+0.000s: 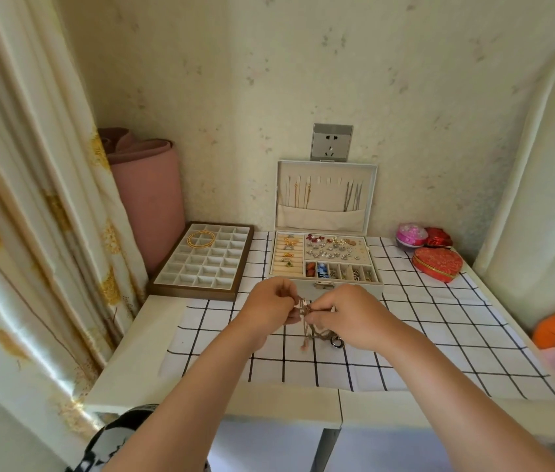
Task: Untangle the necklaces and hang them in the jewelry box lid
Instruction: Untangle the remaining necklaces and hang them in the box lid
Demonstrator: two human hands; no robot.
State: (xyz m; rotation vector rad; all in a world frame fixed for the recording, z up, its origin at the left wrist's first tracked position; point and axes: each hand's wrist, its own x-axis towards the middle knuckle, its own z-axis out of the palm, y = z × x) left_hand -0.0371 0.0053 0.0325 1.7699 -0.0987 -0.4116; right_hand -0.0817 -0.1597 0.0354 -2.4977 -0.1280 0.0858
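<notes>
Fingertips did the work: we held the knotted bunch of thin rose-gold and silvery necklace chains (307,313) up off the black-gridded white cloth (439,338), likely so the loose ends could hang and show the snarl. Our left hand (271,306) pinched one side of the knot, our right hand (351,316) pinched the other, just before the open white jewelry box (324,258). Its upright lid (326,195) already carried several hung chains in two groups; how many, we couldn't count. One divided grey tray (203,262) sat left.
</notes>
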